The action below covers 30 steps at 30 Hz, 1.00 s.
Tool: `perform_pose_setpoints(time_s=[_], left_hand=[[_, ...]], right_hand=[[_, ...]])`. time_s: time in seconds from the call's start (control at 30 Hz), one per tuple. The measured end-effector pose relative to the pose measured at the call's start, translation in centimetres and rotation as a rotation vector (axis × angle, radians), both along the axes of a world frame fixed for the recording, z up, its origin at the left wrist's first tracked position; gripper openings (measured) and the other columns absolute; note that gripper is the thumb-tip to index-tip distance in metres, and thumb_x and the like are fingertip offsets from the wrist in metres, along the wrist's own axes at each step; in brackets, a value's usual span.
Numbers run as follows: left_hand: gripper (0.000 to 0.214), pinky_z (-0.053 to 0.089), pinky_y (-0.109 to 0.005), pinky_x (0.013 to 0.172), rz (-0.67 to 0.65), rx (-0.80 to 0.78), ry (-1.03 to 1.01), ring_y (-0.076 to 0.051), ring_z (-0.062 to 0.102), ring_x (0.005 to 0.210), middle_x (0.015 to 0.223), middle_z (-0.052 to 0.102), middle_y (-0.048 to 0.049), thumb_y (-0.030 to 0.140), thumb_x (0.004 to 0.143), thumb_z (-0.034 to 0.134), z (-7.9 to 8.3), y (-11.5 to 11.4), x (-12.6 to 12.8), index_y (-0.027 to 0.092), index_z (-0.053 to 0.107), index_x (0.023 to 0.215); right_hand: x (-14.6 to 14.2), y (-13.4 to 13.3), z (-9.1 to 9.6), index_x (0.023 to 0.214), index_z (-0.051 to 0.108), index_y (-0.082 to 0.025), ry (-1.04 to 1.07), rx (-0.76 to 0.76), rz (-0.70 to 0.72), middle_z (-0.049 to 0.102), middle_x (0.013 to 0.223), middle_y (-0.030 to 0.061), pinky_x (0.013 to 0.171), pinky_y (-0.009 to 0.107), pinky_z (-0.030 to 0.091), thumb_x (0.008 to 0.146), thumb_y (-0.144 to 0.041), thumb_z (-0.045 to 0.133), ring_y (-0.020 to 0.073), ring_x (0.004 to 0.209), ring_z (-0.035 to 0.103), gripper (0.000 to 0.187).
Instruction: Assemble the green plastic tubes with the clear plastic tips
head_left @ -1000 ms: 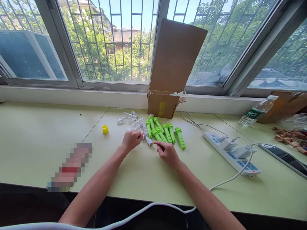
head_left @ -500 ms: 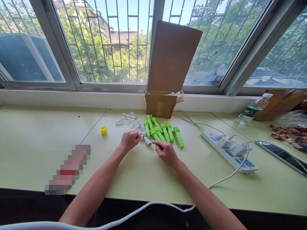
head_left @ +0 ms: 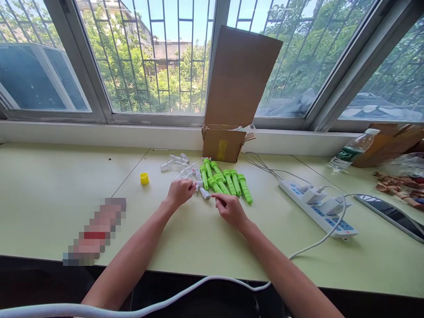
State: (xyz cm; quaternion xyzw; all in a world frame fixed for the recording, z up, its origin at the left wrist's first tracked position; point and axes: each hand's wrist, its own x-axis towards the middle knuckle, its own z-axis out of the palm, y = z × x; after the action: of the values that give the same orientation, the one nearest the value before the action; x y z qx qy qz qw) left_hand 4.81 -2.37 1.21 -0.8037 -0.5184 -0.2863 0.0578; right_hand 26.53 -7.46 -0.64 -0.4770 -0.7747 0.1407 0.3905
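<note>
While a yellow cap sits off on the left of the tabletop, some clear tubes lie loosely heaped just behind my left hand, which is curled up, can't tell if it's gripping anything. The hands are apart, with a white-ended tube between them. Green ribbed sticks are bunched just behind my right hand, index finger out near that tube's end, can't tell if it's holding or touching anything. Further right: power strip, water bottle, phone.
</note>
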Motion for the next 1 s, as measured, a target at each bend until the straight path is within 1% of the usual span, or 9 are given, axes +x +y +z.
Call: perform_pose_setpoints(time_s=[0.13, 0.23, 0.33, 0.47, 0.57, 0.7, 0.8, 0.87, 1.0], left_hand=[[0.035, 0.021, -0.028, 0.051, -0.004, 0.011, 0.029, -0.014, 0.048, 0.054, 0.061, 0.058, -0.004, 0.034, 0.09, 0.047, 0.3, -0.2, 0.0, 0.019, 0.06, 0.061], [0.034, 0.023, -0.028, 0.051, 0.01, 0.022, 0.054, -0.015, 0.051, 0.058, 0.063, 0.06, -0.005, 0.033, 0.09, 0.048, 0.6, -0.3, 0.0, 0.018, 0.061, 0.063], [0.031, 0.026, -0.027, 0.052, 0.04, 0.038, 0.067, -0.017, 0.054, 0.064, 0.067, 0.061, -0.0058, 0.032, 0.09, 0.048, 0.8, -0.3, -0.2, 0.018, 0.062, 0.067], [0.027, 0.03, -0.027, 0.055, 0.11, 0.078, 0.047, -0.018, 0.057, 0.074, 0.077, 0.064, -0.007, 0.031, 0.092, 0.044, 1.1, 0.0, -0.7, 0.018, 0.063, 0.076], [0.025, 0.036, -0.028, 0.06, 0.215, 0.09, 0.048, -0.021, 0.057, 0.085, 0.087, 0.065, -0.0088, 0.031, 0.092, 0.043, 1.3, 0.5, -1.4, 0.018, 0.064, 0.087], [0.027, 0.042, -0.036, 0.076, 0.412, 0.093, 0.08, -0.027, 0.053, 0.099, 0.1, 0.062, -0.0127, 0.031, 0.09, 0.042, 1.7, 1.1, -2.7, 0.016, 0.063, 0.1], [0.03, 0.039, -0.044, 0.088, 0.572, 0.089, 0.077, -0.031, 0.05, 0.106, 0.11, 0.058, -0.0158, 0.03, 0.088, 0.043, 1.6, 1.6, -4.1, 0.014, 0.061, 0.107], [0.032, 0.035, -0.05, 0.094, 0.673, 0.057, 0.074, -0.034, 0.046, 0.112, 0.118, 0.054, -0.019, 0.029, 0.086, 0.045, 1.3, 2.1, -5.2, 0.013, 0.059, 0.11], [0.04, 0.03, -0.057, 0.097, 0.841, -0.014, 0.06, -0.037, 0.04, 0.121, 0.126, 0.048, -0.024, 0.027, 0.084, 0.046, 0.1, 3.1, -7.2, 0.011, 0.053, 0.12]], right_hand=[[0.0, 0.0, 0.0, 0.098, 0.073, -0.017, -0.011, 0.015, -0.021, 0.064, 0.062, 0.0023, 0.049, 0.026, 0.038, 0.082, -0.018, 0.048, 0.0124, 0.046, 0.047, 0.029], [0.1, 0.0, 0.1, 0.098, 0.072, -0.017, -0.024, 0.057, -0.067, 0.069, 0.071, 0.0048, 0.053, 0.026, 0.041, 0.083, -0.019, 0.047, 0.0142, 0.051, 0.053, 0.029], [0.2, 0.1, 0.3, 0.097, 0.071, -0.018, -0.081, 0.135, -0.18, 0.071, 0.083, 0.0071, 0.061, 0.027, 0.044, 0.083, -0.018, 0.048, 0.0159, 0.06, 0.059, 0.027], [0.8, 0.4, 0.5, 0.098, 0.07, -0.018, -0.223, 0.2, -0.393, 0.068, 0.091, 0.0088, 0.061, 0.028, 0.041, 0.084, -0.017, 0.049, 0.0181, 0.069, 0.06, 0.025], [1.1, 0.6, 0.6, 0.101, 0.069, -0.019, -0.301, 0.187, -0.48, 0.066, 0.097, 0.0095, 0.062, 0.028, 0.041, 0.086, -0.02, 0.049, 0.0196, 0.076, 0.061, 0.024], [0.9, 0.5, 0.3, 0.106, 0.067, -0.022, -0.458, 0.113, -0.51, 0.065, 0.102, 0.0075, 0.058, 0.026, 0.041, 0.09, -0.024, 0.047, 0.017, 0.071, 0.061, 0.026], [0.6, 0.4, 0.2, 0.109, 0.066, -0.024, -0.544, 0.073, -0.518, 0.066, 0.103, 0.0074, 0.058, 0.026, 0.041, 0.092, -0.028, 0.046, 0.0169, 0.071, 0.063, 0.027], [0.5, 0.3, 0.2, 0.11, 0.066, -0.024, -0.567, 0.058, -0.521, 0.066, 0.104, 0.0077, 0.059, 0.026, 0.042, 0.092, -0.029, 0.045, 0.0175, 0.074, 0.064, 0.028], [0.5, 0.3, 0.3, 0.112, 0.066, -0.025, -0.589, 0.022, -0.52, 0.065, 0.107, 0.008, 0.062, 0.027, 0.043, 0.093, -0.031, 0.042, 0.0184, 0.076, 0.065, 0.031]])
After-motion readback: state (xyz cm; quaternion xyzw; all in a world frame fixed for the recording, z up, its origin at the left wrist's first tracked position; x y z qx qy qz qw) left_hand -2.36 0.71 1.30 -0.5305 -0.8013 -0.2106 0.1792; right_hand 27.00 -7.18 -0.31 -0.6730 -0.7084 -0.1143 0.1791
